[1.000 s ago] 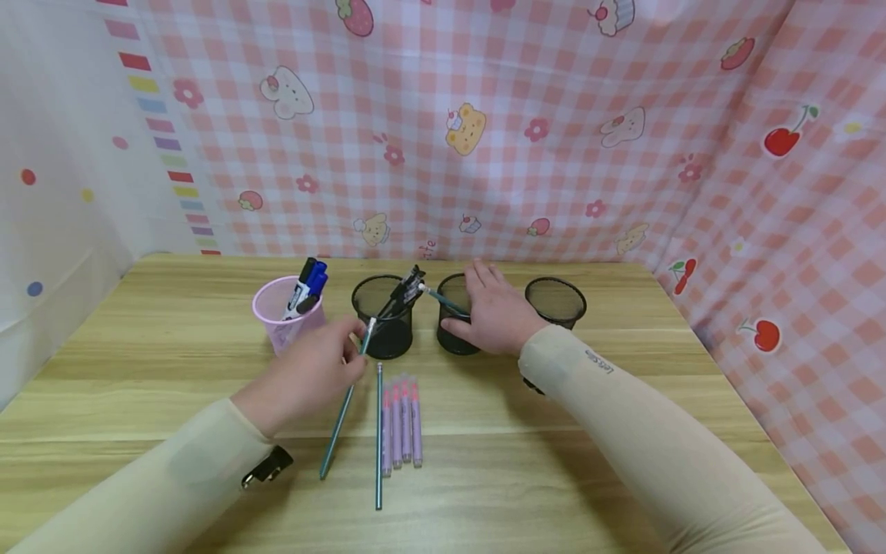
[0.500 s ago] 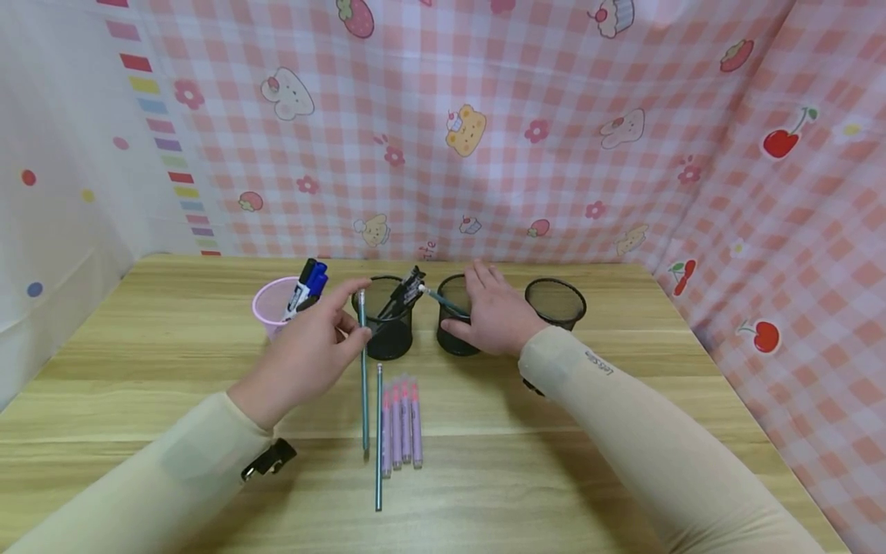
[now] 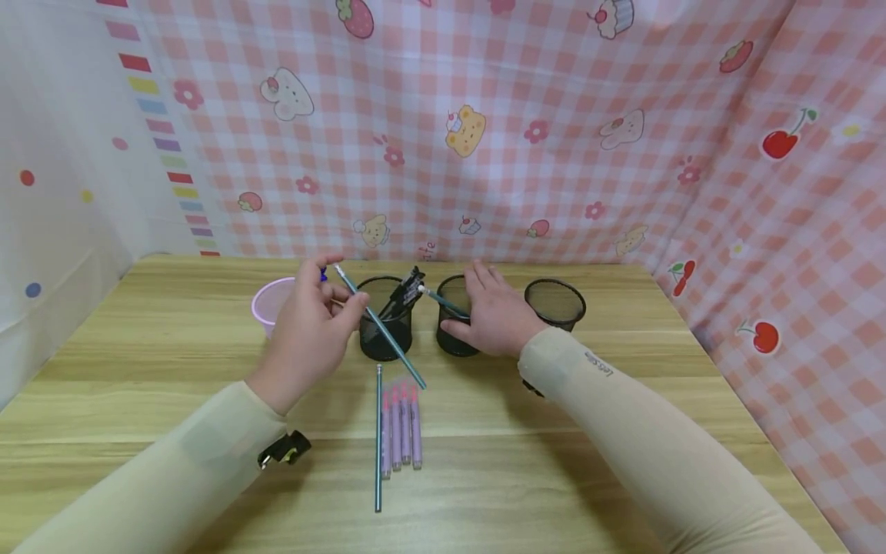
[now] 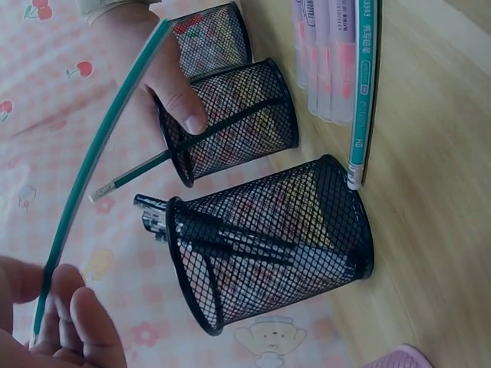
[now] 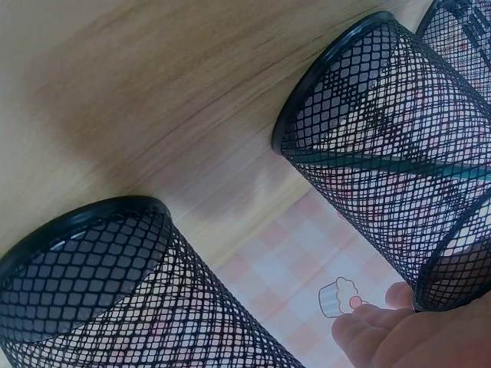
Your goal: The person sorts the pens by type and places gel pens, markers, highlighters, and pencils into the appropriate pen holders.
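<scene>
Between thumb and fingers, my left hand (image 3: 308, 331) holds a green pencil (image 3: 388, 332), raised and slanting, its white eraser end up at the left. It crosses in front of a black mesh pen holder (image 3: 377, 346) with black pens (image 3: 410, 286) leaning inside. My right hand (image 3: 498, 312) grips the rim of another black mesh pen holder (image 3: 457, 340). The left wrist view shows its thumb (image 4: 182, 103) against the mesh; its other fingers (image 5: 364, 326) reach the far side in the right wrist view. One pencil (image 3: 443, 300) leans in this holder, eraser end out.
Another green pencil (image 3: 378, 442) lies on the wooden table (image 3: 498, 477) beside several lilac highlighters (image 3: 405, 427). A pink pen holder (image 3: 266, 308) stands at left, partly hidden by my left hand. At right stands another black mesh pen holder (image 3: 555, 302). Checked cloth (image 3: 505, 177) hangs behind.
My left hand has risen away from the table and turned, and the pencil's lower end has swung to the right, past the lying pencil. My right hand has stayed on its pen holder.
</scene>
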### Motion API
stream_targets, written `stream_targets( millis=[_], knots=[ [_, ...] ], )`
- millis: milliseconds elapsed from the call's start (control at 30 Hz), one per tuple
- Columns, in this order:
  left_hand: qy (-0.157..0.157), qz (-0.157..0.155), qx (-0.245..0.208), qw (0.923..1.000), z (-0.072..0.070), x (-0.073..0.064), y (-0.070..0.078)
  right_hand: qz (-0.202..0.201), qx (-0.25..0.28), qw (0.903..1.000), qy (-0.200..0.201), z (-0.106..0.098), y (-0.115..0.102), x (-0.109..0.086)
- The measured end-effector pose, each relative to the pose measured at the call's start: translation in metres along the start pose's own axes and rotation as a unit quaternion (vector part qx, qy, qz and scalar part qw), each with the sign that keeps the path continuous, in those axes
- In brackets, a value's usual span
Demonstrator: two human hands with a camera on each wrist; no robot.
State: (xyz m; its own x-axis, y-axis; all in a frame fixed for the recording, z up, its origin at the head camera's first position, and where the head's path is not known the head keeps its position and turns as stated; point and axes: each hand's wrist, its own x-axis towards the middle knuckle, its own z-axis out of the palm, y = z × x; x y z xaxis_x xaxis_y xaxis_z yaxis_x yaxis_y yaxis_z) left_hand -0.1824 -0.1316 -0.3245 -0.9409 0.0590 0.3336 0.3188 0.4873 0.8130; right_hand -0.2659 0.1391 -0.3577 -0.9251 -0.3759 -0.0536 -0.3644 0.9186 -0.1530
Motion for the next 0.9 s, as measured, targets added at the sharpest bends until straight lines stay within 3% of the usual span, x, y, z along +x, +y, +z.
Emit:
stream_targets(
  millis=[200, 467, 667, 900],
  knots=[
    [0.065, 0.002, -0.051, 0.9966, 0.005, 0.006, -0.002, 0.000, 0.000, 1.0000, -0.003, 0.000, 0.000, 0.000],
    [0.155, 0.021, -0.107, 0.9820, 0.013, 0.014, -0.007, 0.001, -0.003, 1.0000, -0.005, 0.000, 0.000, 0.000],
    [0.179, 0.042, -0.126, 0.9748, 0.019, 0.017, -0.010, 0.002, 0.005, 1.0000, -0.005, 0.000, 0.000, 0.000],
    [0.185, 0.052, -0.118, 0.9742, 0.025, 0.018, -0.007, 0.001, 0.001, 1.0000, -0.003, 0.000, 0.000, 0.000]
  ],
)
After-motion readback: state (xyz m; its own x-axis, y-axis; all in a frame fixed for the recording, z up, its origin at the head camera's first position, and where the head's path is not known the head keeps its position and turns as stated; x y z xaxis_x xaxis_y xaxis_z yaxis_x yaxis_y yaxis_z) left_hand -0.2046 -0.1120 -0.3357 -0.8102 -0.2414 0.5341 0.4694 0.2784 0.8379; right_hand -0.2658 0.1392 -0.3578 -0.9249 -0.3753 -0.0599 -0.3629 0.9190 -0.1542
